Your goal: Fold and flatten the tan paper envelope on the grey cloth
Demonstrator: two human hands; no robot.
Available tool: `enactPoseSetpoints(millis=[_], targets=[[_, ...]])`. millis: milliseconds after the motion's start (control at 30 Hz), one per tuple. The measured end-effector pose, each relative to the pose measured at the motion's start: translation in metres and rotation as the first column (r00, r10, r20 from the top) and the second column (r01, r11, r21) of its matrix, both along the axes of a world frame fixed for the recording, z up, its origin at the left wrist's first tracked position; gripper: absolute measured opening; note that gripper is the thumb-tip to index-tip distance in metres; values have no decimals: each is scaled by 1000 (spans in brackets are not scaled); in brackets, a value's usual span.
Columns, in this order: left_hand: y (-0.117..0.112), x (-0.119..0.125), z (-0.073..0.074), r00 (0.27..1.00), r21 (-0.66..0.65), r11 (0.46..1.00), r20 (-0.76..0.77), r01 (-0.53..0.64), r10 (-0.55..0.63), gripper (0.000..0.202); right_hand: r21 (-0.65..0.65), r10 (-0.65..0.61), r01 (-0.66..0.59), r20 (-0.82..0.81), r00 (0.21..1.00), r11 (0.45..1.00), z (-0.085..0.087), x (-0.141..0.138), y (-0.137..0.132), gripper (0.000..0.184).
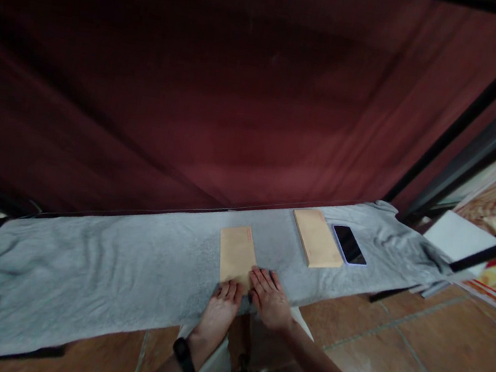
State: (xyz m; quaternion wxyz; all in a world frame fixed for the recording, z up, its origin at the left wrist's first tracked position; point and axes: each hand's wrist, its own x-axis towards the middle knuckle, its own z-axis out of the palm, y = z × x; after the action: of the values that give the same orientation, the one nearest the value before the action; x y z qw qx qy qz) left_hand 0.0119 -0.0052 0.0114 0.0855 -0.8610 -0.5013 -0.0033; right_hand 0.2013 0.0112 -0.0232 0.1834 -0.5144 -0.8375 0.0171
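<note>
Head cam | our L hand + R hand: fingers extended on env. near end, ungripped | best we press evenly

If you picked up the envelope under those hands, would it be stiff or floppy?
The envelope is probably light and bendy: it looks thin and papery. Lying flat, it seems unlikely to roll. The cloth beneath looks fuzzy, so sliding may drag slightly.
</note>
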Motion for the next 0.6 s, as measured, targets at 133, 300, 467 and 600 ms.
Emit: enactPoseSetpoints(millis=[133, 300, 467, 600], targets=[[1, 6, -2, 999, 29, 999, 35, 14, -15, 49, -5, 26, -26, -8, 1000, 1000, -2, -2, -2, 55], [5, 7, 0, 998, 42, 997, 1, 66, -66, 45, -11, 70, -70, -21, 997, 997, -1, -8, 0, 53], [8, 5, 10, 993, 15, 993, -17, 113, -113, 36, -16, 107, -107, 20, 994, 994, 6, -13, 5, 55], [11, -4, 21, 987, 23, 988, 34, 154, -154, 34, -22, 111, -110, 39, 993, 994, 15, -9, 11, 53]])
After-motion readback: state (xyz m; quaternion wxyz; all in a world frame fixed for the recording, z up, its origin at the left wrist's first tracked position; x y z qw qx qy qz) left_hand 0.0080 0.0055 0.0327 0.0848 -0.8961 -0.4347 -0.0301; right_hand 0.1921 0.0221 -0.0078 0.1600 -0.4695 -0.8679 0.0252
